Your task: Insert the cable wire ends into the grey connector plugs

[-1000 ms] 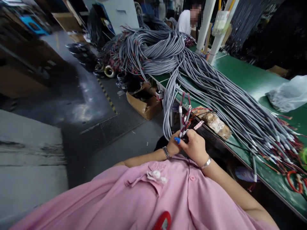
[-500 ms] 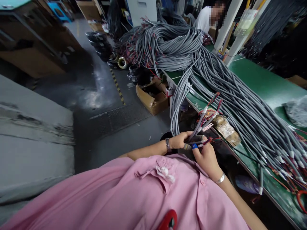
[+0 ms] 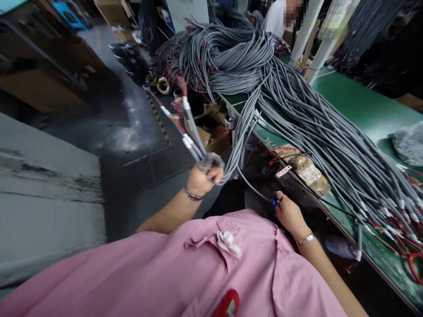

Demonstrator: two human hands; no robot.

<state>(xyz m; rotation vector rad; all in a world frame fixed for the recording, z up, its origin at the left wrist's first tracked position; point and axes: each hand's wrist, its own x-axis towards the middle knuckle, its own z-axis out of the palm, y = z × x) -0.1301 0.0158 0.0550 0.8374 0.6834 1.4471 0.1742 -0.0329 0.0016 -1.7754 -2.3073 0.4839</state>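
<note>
Where both hands met at the chest half a second ago, the left hand (image 3: 202, 178) has swung up and left, fist clamped on the grey cable bundle (image 3: 190, 127), while the right hand (image 3: 289, 213) pinches one grey cable (image 3: 253, 190) near the green table (image 3: 357, 110): separating it out.

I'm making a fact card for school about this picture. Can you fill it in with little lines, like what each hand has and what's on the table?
Left hand: raised, gripping a small bunch of grey cables with coloured wire ends pointing up
Right hand: low by the bench edge, pinching one grey cable; blue cover on a fingertip
Green bench: heaped with a big pile of grey cables
Floor: open cardboard box beside the bench
Background: another person in white, seated far off
</note>
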